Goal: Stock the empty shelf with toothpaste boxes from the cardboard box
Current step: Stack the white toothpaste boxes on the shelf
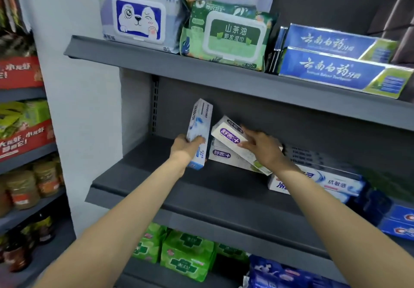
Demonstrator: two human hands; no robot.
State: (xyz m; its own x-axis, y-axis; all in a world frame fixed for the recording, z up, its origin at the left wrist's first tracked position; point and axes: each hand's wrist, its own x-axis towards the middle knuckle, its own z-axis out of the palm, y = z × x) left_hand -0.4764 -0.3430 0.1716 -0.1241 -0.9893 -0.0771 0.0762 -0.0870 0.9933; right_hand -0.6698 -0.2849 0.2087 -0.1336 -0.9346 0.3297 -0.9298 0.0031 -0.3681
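Observation:
My left hand [187,147] grips a white and light-blue toothpaste box [200,126], held upright over the left part of the grey middle shelf [156,189]. My right hand [261,146] rests its fingers on a white toothpaste box with a purple label [228,134], which lies tilted on top of another box of the same kind [224,156]. To the right of these lie blue and white toothpaste boxes [331,183] along the shelf. The cardboard box is out of sight.
The upper shelf [201,68] carries wet-wipe packs [139,18] and blue toothpaste boxes [336,68]. Green packs [186,254] sit on the shelf below. A neighbouring rack at the left [24,153] holds jars and snack boxes. A white pillar [85,108] stands between the racks.

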